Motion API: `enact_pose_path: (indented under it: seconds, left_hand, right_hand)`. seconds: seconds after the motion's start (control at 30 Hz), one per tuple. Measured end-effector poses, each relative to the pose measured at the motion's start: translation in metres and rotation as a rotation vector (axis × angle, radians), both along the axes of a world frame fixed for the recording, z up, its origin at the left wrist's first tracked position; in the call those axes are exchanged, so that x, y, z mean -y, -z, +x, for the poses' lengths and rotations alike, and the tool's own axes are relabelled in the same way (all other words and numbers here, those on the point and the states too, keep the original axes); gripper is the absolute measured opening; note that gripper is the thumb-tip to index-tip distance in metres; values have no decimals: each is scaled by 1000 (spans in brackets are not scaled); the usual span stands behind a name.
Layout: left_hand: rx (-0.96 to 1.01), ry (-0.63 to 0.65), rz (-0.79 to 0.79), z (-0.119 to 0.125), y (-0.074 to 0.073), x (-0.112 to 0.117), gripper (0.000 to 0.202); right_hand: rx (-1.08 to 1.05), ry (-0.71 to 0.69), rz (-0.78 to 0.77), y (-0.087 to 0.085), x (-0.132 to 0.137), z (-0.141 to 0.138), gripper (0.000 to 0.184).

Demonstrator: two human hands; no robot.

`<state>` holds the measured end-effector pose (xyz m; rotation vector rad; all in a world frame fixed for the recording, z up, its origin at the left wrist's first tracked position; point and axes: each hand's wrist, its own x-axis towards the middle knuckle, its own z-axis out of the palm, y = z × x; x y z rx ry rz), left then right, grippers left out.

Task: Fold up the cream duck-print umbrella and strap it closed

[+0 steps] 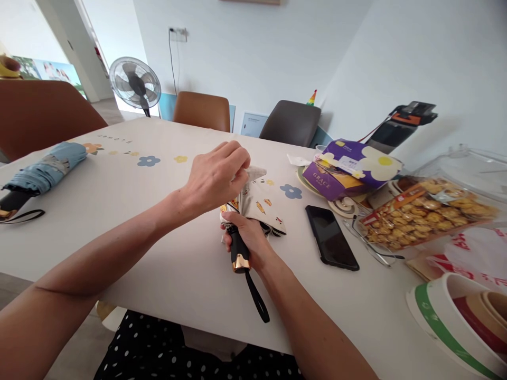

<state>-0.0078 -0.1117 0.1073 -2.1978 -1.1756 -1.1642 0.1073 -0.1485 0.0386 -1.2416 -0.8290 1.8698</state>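
A pale, flower-printed surface stands before a white wall and fan. Over its near half, the umbrella points its handle at the front edge, long axis running back. The right hand clamps the handle's top; the left hand curls above, grip unclear.

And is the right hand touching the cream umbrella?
Touching: the head view shows the right hand gripping the cream umbrella where its fabric meets the black handle.
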Motion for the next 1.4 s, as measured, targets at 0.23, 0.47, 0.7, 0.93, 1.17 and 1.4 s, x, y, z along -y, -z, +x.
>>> enact_pose_path:
  seconds: [0.23, 0.47, 0.7, 0.93, 1.17, 1.4]
  left_hand:
    - [-27, -9, -18, 0, 1, -1, 18]
    - [-68, -14, -38, 0, 5, -3, 18]
    - [-74, -5, -42, 2, 8, -4, 18]
    - [-91, 2, -35, 2, 11, -6, 18]
    - [-97, 11, -38, 3, 13, -6, 17]
    - [-121, 9, -35, 4, 14, -6, 19]
  right_hand:
    - [-3, -2, -4, -2, 1, 0, 20]
    - [9, -2, -31, -5, 1, 0, 21]
    - [-8, 5, -15, -3, 1, 0, 20]
    - [-6, -6, -25, -3, 1, 1, 21]
    - [-14, -8, -24, -3, 1, 1, 21]
    - [-5, -6, -14, -7, 2, 1, 20]
